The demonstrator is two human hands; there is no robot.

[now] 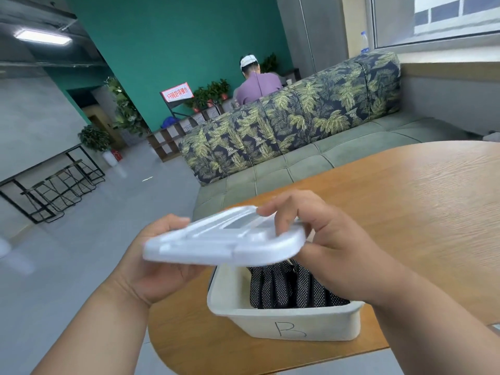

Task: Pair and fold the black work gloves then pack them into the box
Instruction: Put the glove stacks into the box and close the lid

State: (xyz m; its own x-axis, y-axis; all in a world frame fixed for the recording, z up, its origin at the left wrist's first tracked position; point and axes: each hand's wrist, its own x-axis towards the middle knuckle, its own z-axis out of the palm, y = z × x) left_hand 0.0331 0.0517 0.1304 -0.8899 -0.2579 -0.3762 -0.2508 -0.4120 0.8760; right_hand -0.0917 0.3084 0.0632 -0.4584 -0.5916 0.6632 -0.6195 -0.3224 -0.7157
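Note:
A white plastic box (292,324) marked with a handwritten "B" stands near the front edge of the wooden table (405,201). Black dotted work gloves (286,288) lie inside it, partly hidden by the lid. The white lid (224,239) hovers tilted just above the box's far-left part. My left hand (159,263) grips the lid's left end from underneath, thumb on top. My right hand (322,239) holds the lid's right end, fingers curled over its far edge.
A green sofa (297,161) with leaf-patterned cushions (297,115) stands just behind the table. A person in a purple shirt (257,85) sits beyond it, back turned. Grey floor opens to the left, with a black metal rack (54,190) and potted plants further off.

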